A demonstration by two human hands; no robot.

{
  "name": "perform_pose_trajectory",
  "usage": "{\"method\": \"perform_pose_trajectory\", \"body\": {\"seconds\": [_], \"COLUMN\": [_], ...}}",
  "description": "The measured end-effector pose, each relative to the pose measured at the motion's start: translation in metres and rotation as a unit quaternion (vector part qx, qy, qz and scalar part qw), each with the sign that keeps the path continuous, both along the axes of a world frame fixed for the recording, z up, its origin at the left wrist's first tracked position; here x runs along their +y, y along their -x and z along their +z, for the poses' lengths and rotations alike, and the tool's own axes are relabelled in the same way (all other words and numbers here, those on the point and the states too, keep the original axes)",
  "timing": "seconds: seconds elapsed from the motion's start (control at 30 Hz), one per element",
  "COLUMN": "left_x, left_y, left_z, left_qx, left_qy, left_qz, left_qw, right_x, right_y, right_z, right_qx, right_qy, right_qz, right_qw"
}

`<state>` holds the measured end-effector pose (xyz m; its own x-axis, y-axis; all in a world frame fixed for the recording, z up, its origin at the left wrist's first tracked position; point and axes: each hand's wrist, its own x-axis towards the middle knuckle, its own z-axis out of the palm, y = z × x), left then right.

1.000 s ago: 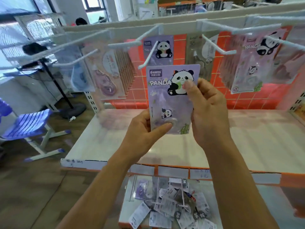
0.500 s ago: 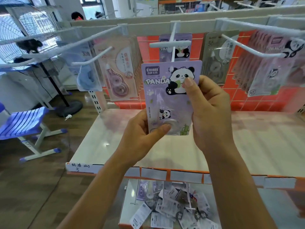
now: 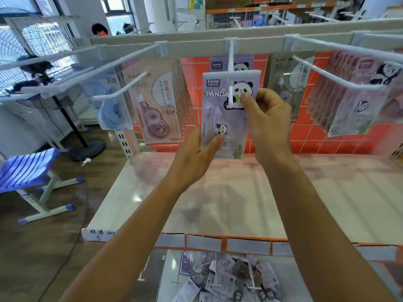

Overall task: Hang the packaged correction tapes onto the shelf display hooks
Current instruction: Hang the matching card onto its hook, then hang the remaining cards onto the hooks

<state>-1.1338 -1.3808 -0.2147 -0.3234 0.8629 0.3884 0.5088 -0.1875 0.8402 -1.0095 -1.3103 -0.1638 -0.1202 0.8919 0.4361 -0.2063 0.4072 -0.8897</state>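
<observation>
1. A pale top rail (image 3: 196,38) carries white hooks that jut out toward the camera.
2. On the centre hook (image 3: 230,62) hang purple panda packs (image 3: 220,64), pushed back against the orange tiled panel (image 3: 305,136).
3. To the left hang pink packs (image 3: 157,105) and a blue pack (image 3: 113,110); to the right, grey packs (image 3: 281,83) and more panda packs (image 3: 349,110).
4. The white shelf board (image 3: 327,192) below has label strips (image 3: 246,245) along its front edge.
5. A lower shelf (image 3: 170,264) holds a loose heap of packs (image 3: 229,282).
6. On the wooden floor (image 3: 32,247) stand a blue chair (image 3: 26,168) and a fan base (image 3: 89,149).
</observation>
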Motion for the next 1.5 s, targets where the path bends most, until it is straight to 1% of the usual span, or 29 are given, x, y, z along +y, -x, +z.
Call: {"method": "perform_pose_trajectory", "body": {"seconds": [0.07, 0.17, 0.27, 0.37, 0.47, 0.53, 0.63, 0.7, 0.77, 0.83, 0.9, 1.03, 1.17, 1.27, 1.33, 1.4, 1.5], "left_x": [0.019, 0.042, 0.057, 0.071, 0.078, 0.074, 0.06, 0.05, 0.039, 0.026, 0.011, -0.018, -0.047, -0.066, -0.079, -0.086, -0.089], "left_y": [0.006, 0.013, 0.015, 0.019, 0.022, 0.02, 0.017, 0.014, 0.01, 0.004, -0.002, -0.015, -0.033, -0.044, -0.049, -0.052, -0.06], "left_z": [0.003, 0.008, 0.015, 0.017, 0.012, 0.003, -0.02, -0.038, -0.056, -0.071, -0.084, -0.106, -0.125, -0.14, -0.15, -0.159, -0.17], "left_qx": [0.017, 0.094, 0.138, 0.173, 0.161, 0.156, 0.171, 0.189, 0.195, 0.205, 0.234, 0.27, 0.281, 0.303, 0.321, 0.336, 0.365], "left_qy": [0.002, 0.019, 0.013, 0.033, 0.092, 0.113, 0.171, 0.208, 0.222, 0.242, 0.254, 0.206, 0.126, 0.061, 0.025, -0.01, -0.044], "left_qz": [0.014, 0.04, 0.014, 0.012, 0.043, 0.059, 0.073, 0.069, 0.051, 0.028, 0.0, -0.068, -0.103, -0.135, -0.156, -0.161, -0.132], "left_qw": [1.0, 0.995, 0.99, 0.984, 0.982, 0.979, 0.968, 0.957, 0.954, 0.948, 0.939, 0.938, 0.946, 0.941, 0.934, 0.928, 0.92], "right_x": [0.023, 0.051, 0.066, 0.072, 0.07, 0.065, 0.051, 0.037, 0.021, 0.004, -0.013, -0.051, -0.09, -0.117, -0.132, -0.142, -0.148], "right_y": [0.008, 0.019, 0.026, 0.03, 0.03, 0.026, 0.017, 0.011, 0.004, -0.002, -0.008, -0.017, -0.025, -0.031, -0.039, -0.047, -0.06], "right_z": [0.004, 0.008, 0.011, 0.014, 0.009, -0.005, -0.042, -0.069, -0.095, -0.121, -0.145, -0.179, -0.2, -0.214, -0.225, -0.235, -0.241], "right_qx": [-0.044, -0.093, -0.139, -0.157, -0.141, -0.13, -0.157, -0.196, -0.247, -0.28, -0.31, -0.338, -0.345, -0.346, -0.342, -0.343, -0.349], "right_qy": [-0.02, -0.049, -0.062, -0.071, -0.057, -0.045, -0.036, -0.032, -0.014, 0.011, 0.023, -0.006, -0.041, -0.085, -0.098, -0.107, -0.119], "right_qz": [-0.046, -0.11, -0.148, -0.175, -0.177, -0.174, -0.192, -0.205, -0.208, -0.197, -0.183, -0.185, -0.215, -0.239, -0.239, -0.224, -0.192], "right_qw": [0.998, 0.988, 0.977, 0.969, 0.972, 0.975, 0.968, 0.958, 0.946, 0.94, 0.933, 0.923, 0.913, 0.903, 0.903, 0.906, 0.91]}}
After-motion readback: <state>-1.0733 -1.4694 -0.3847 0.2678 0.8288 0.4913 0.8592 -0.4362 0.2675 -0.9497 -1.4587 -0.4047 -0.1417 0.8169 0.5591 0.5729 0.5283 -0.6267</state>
